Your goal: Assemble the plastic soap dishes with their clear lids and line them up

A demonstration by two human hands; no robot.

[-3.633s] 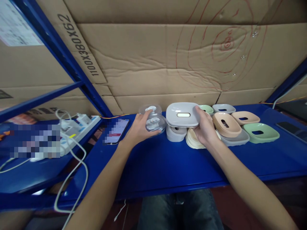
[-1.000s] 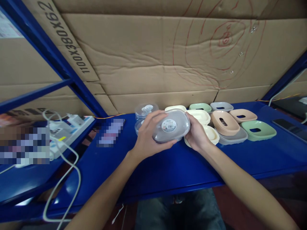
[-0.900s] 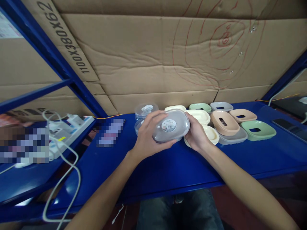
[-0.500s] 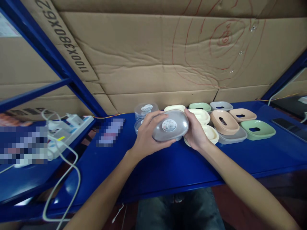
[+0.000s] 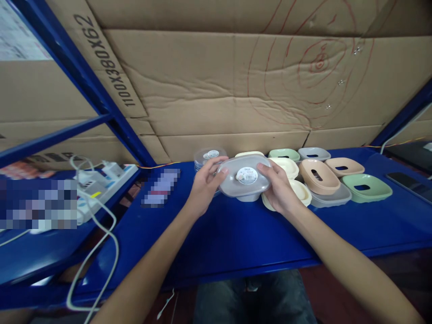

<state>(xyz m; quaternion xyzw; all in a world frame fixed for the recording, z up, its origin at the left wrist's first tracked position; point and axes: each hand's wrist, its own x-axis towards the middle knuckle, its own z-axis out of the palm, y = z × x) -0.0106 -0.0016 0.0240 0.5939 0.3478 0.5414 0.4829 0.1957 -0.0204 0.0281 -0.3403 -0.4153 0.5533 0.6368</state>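
A grey soap dish (image 5: 248,191) under a clear domed lid (image 5: 232,182) with a round white sticker is held up above the blue table (image 5: 216,252). My left hand (image 5: 204,186) grips its left end, thumb on the lid and fingers behind. On the right end, my right hand (image 5: 278,186) presses its thumb on top while its other fingers are hidden underneath. Behind my left hand stand stacked clear lids (image 5: 207,155), partly covered. Close to my right hand lie cream dish parts (image 5: 300,191), and a peach tray with an oval slot (image 5: 320,177) rests on a grey one.
Green (image 5: 367,189), peach (image 5: 346,166) and grey (image 5: 313,154) trays spread to the right, beside a dark phone (image 5: 407,184). At left are a blurred-out device (image 5: 162,186), a power strip (image 5: 114,180) and a looping white cable (image 5: 116,243). Cardboard (image 5: 189,81) walls off the back.
The soap dish has tilted and shifted slightly right. My left hand moved from spread over the lid to its left end, and my right thumb now lies on top. The view shifted a little.
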